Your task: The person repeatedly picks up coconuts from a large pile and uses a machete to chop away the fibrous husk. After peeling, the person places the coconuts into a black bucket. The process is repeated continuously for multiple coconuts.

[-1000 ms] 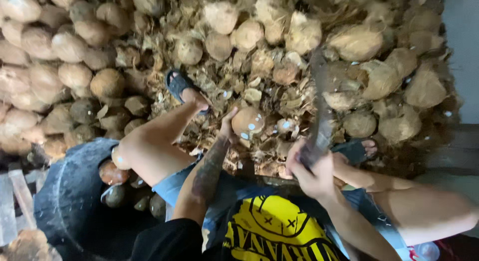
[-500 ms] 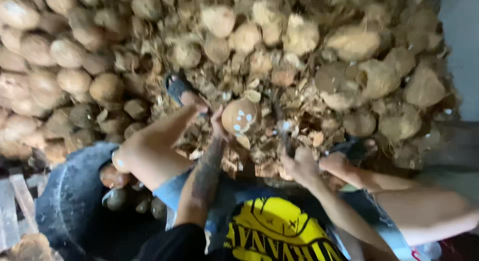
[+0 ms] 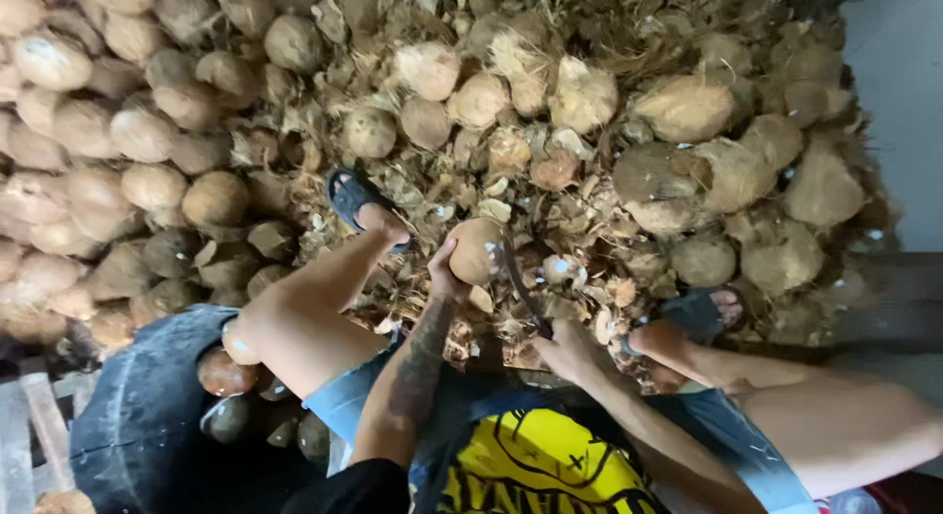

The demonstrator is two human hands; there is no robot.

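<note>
My left hand [image 3: 444,269] grips a round brown coconut [image 3: 477,250] held up between my knees. My right hand [image 3: 565,347] is closed on the handle of a dark curved blade [image 3: 518,278], whose edge lies against the right side of the coconut. My legs spread to either side, with dark sandals on the left foot [image 3: 359,202] and the right foot [image 3: 699,313]. Husk scraps [image 3: 580,278] cover the ground under the hands.
A big heap of husked coconuts [image 3: 147,161] fills the left and top; larger fibrous ones [image 3: 727,170] lie at right. A dark round tub [image 3: 147,426] at lower left holds several dark peeled coconuts [image 3: 224,374]. A grey wall [image 3: 899,102] stands at right.
The blade, raised high a second ago, has come down and now rests against the coconut. My left hand has kept hold of the coconut and turned it slightly.
</note>
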